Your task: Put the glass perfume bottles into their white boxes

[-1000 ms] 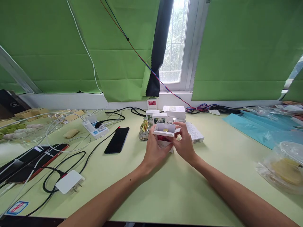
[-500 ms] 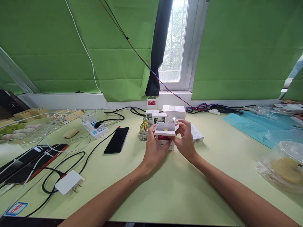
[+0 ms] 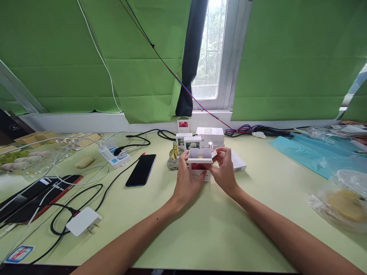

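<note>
A small white box with a red flower picture stands upright between my hands, its top flaps raised. Inside the opening a round gold top shows. My left hand wraps the box from its left side, thumb across the front. On the other side, my right hand pinches the right flap of the box with thumb and finger. Just behind my left hand is a glass perfume bottle with a gold cap. Behind the box, a silver cap pokes up, with whatever is under it hidden.
White flower-printed boxes stand behind, and a flat white box lies to the right. A black phone, a power strip and a white charger with cables occupy the left. Blue plastic sheeting and a bagged container lie right.
My right fingers have shifted slightly at the right flap, which now tilts a little more. My left hand keeps its hold on the box.
</note>
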A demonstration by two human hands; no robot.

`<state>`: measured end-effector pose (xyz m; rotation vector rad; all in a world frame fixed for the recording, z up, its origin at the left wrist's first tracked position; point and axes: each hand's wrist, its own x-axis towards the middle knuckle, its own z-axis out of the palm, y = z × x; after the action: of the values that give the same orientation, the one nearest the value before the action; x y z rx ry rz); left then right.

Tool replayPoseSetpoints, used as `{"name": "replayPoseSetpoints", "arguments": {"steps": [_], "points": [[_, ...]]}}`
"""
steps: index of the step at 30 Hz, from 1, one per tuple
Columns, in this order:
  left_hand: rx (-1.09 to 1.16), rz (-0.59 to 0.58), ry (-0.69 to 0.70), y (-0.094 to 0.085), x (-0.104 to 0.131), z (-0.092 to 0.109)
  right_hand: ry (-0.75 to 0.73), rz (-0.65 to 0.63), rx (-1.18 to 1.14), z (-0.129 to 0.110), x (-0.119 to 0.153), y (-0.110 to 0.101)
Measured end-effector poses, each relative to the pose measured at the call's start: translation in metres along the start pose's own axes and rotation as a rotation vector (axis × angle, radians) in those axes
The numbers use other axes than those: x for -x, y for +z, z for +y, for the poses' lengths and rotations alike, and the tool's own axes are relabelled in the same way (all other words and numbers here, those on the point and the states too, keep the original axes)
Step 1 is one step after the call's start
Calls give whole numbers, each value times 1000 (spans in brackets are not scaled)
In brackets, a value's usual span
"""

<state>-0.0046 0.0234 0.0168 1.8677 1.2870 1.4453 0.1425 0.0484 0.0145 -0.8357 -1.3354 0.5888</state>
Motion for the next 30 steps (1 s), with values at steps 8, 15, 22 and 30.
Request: {"name": "replayPoseSetpoints", "arguments": {"steps": [8, 15, 22, 30], "points": [[-11, -2, 29, 0, 0, -1, 7, 0, 17, -1, 1, 0], [-36, 5, 35, -1, 0, -1, -8, -2, 64, 0, 1, 0], [-76, -7, 37, -1, -1, 0, -13, -16, 85, 0, 1, -2], [-80, -1, 39, -2, -1, -1, -33, -40, 100, 0, 1, -1]]}}
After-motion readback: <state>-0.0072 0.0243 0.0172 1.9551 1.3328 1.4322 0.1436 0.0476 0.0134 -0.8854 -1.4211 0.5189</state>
